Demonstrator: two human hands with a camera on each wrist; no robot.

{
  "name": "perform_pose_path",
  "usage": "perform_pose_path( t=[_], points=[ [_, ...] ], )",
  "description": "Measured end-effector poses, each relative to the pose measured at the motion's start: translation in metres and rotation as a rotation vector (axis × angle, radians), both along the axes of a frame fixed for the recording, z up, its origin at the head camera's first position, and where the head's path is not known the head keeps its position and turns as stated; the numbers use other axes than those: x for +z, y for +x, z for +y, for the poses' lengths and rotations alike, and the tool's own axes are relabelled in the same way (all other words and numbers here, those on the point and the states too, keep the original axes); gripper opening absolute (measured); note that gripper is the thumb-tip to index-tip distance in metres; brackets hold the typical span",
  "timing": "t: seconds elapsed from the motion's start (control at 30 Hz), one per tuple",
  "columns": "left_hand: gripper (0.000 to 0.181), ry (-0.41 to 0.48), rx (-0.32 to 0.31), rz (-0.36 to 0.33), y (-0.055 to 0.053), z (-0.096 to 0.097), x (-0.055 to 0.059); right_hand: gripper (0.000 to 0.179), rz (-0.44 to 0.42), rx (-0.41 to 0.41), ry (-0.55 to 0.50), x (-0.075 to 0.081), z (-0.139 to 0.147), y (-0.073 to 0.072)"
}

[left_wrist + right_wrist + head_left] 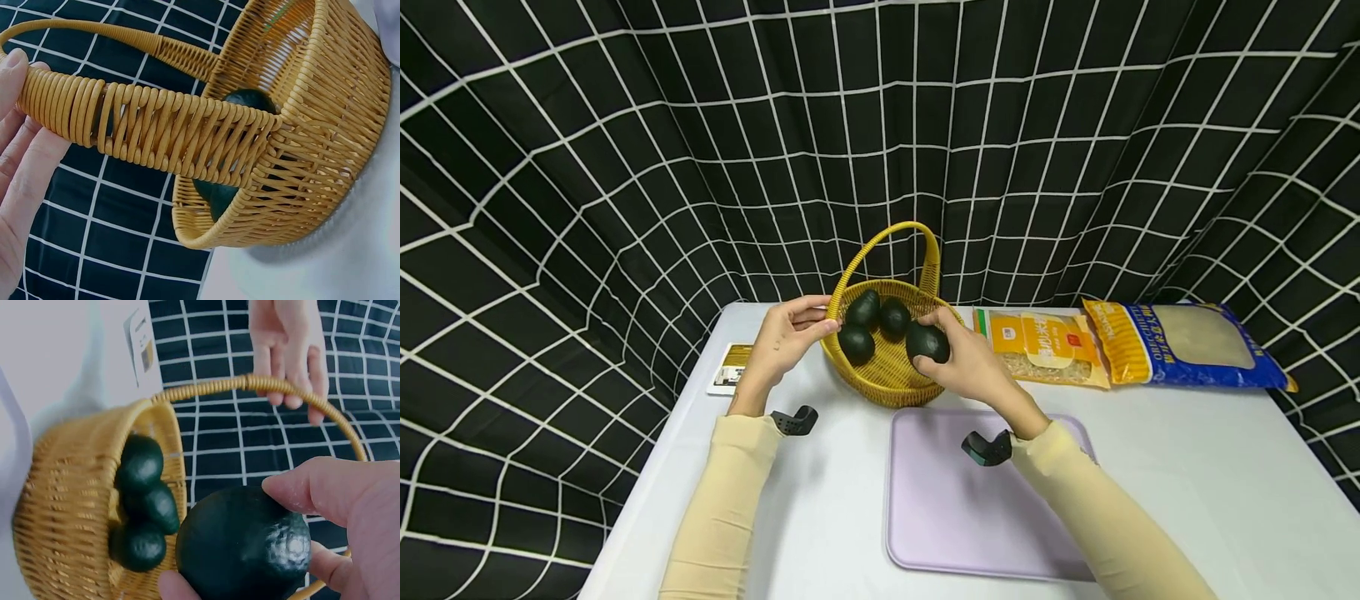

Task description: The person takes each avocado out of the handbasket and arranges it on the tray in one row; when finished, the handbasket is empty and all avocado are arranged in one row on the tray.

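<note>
A yellow wicker basket (887, 393) with a tall handle (150, 125) stands on the table. My left hand (786, 340) grips the side of that handle, thumb on one face and fingers on the other in the left wrist view. Over the right part of the basket, my right hand (966, 360) holds a dark green avocado (240, 547) between thumb and fingers. Three more avocados, among them one at the back (863, 308) and one at the front left (856, 344), lie inside the basket's left half.
A lilac tray (955, 517) lies in front of the basket, under my right forearm. To the right are an orange-labelled bag of grain (1041, 346) and a blue and yellow bag (1187, 346). A small flat packet (730, 369) is left of my left wrist. Black gridded cloth (880, 125) hangs behind.
</note>
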State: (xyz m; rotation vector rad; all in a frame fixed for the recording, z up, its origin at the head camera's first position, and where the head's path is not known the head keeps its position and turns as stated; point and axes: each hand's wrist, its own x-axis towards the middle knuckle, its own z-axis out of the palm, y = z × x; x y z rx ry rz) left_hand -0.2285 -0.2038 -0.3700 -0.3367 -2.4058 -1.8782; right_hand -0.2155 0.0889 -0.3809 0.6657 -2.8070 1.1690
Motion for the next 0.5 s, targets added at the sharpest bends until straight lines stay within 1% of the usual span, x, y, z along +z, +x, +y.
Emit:
perform_pose_path(
  t=[0.23, 0.5],
  points=[
    [0.04, 0.012, -0.006, -0.006, -0.001, 0.001, 0.0, 0.053, -0.002, 0.004, -0.067, -0.011, 0.0, 0.023],
    [0.04, 0.006, -0.005, -0.005, -0.001, 0.0, 0.0, 0.052, -0.034, 0.006, -0.092, -0.031, 0.0, 0.05]
  ],
)
